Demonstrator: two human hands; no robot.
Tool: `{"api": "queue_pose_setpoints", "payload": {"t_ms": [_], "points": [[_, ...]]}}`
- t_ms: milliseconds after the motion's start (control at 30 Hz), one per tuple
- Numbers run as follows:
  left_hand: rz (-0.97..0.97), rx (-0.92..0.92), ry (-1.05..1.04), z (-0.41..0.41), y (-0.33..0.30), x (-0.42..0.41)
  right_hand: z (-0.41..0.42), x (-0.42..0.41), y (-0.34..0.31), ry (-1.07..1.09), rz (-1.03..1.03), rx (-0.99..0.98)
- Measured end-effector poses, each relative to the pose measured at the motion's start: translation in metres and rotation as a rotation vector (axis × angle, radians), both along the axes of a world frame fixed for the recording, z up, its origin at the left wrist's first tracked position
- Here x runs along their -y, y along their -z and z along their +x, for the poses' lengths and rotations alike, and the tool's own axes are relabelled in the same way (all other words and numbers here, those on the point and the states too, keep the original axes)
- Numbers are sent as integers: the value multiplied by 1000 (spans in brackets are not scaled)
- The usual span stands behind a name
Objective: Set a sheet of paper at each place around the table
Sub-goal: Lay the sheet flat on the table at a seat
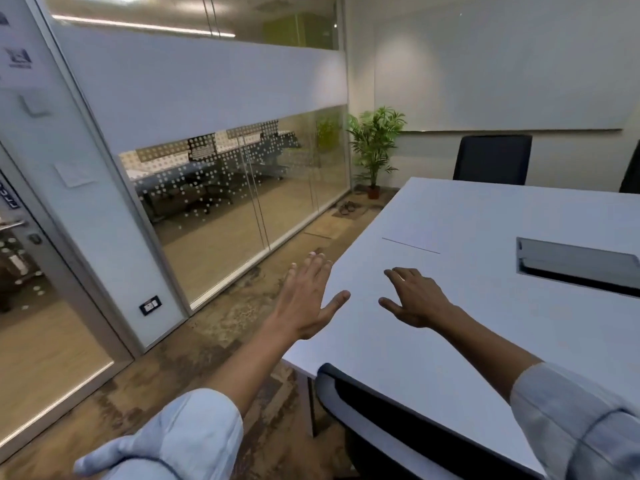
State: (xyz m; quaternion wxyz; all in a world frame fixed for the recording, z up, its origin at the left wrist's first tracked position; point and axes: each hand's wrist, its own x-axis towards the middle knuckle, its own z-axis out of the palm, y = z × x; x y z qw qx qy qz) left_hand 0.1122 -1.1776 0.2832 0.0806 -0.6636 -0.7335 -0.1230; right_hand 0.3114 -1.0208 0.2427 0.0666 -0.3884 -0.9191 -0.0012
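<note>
Right hand (415,299) palm down, fingers spread, gripping nothing; fingertips (393,273) low over the white table (450,341), contact with the surface impossible to confirm. Left hand (306,299) flat and wide open too, empty, thumb out to the right, poised over the table's left edge with fingers reaching past it above the floor. Both forearms bare, light blue sleeves (194,431) rolled up near the bottom of the view.

Just beyond the right hand, a sheet of paper (415,233) flat on the table, white on white, marked out mainly by its thin dark near edge; far outline hard to trace. To the right of that, a grey cable hatch (575,263) sunk into the tabletop.

Nearest, a dark chair back (398,420) tucked against the near table edge. At the far side, another dark chair (491,159) facing in. In the far corner, a potted plant (375,147) on the floor beside the glass partition (225,188). Far left, a glass door with a metal handle (14,225).
</note>
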Motion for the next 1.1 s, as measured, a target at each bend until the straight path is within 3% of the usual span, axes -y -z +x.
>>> {"api": "queue_pose_setpoints", "payload": {"t_ms": [233,467,800,1100], "points": [[-20,50,-14,-152,34,-40,-120,-61,34,-32,138,140],[-133,99,51,-280,63,-118,-214,-112,64,106,21,192],[-317,66,332,-378,135,-300,-297,-209,142,356,-97,185],[-468,-16,632,-415,155,-486,-339,-303,154,711,-269,147]]}}
